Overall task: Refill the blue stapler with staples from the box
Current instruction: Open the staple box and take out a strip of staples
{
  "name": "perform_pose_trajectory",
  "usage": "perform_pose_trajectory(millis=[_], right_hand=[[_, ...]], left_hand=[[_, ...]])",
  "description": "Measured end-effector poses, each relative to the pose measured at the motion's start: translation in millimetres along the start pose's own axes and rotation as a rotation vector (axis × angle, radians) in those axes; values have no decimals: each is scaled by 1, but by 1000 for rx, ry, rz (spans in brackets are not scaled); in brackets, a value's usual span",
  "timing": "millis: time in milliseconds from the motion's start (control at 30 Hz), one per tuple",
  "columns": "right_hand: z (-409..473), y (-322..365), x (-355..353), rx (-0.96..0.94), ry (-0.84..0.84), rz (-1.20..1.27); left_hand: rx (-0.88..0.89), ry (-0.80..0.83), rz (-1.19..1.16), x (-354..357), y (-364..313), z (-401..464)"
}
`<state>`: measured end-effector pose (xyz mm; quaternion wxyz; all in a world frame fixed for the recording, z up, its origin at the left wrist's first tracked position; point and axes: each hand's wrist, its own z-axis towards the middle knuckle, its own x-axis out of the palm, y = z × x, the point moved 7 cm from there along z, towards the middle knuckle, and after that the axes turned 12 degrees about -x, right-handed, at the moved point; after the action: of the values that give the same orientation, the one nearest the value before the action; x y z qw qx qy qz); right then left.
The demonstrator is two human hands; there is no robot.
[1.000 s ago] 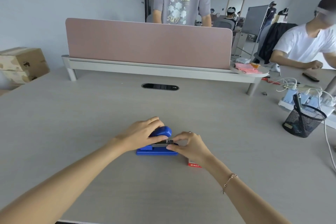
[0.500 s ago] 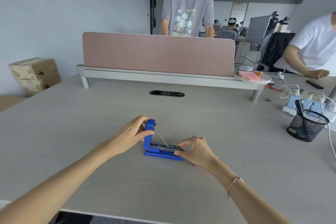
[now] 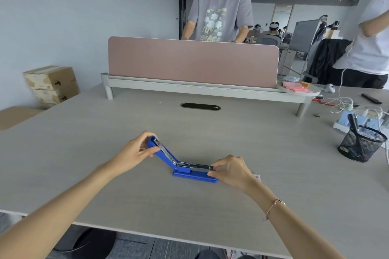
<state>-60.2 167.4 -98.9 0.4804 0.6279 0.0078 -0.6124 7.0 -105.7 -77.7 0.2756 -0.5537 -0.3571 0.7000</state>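
Observation:
The blue stapler (image 3: 189, 171) lies on the grey desk (image 3: 189, 206) with its lid swung far back to the left, so the metal staple channel shows. My left hand (image 3: 135, 152) grips the tip of the raised lid. My right hand (image 3: 231, 169) pinches the front end of the metal channel and base. The staple box (image 3: 257, 177) is almost hidden behind my right hand; only a white and red corner shows.
A black mesh pen cup (image 3: 361, 143) stands at the right, with a power strip and white cables (image 3: 357, 115) behind it. A pink divider (image 3: 192, 61) runs across the far side. One person stands behind it, another at the right. Cardboard boxes (image 3: 51, 84) sit at the left.
The stapler was shut under both hands, then my left hand lifted the lid upright and has now swung it further back to the left. My right hand stays at the front end.

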Motion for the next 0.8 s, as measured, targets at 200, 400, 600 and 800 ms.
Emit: perform_pose_trajectory(millis=[200,400,600,800], right_hand=[[0,-1,1,12,19,6],[-1,-1,3,0,40,8],[-7,-2,-3,-59,91,-3],[-30,-36,-33,-46,81,-77]], left_hand=[[-87,34,162,-5,47,-10],[-51,24,317,-1,58,-12],[-89,52,373,2,45,-12],[16,150,363,62,-26,1]])
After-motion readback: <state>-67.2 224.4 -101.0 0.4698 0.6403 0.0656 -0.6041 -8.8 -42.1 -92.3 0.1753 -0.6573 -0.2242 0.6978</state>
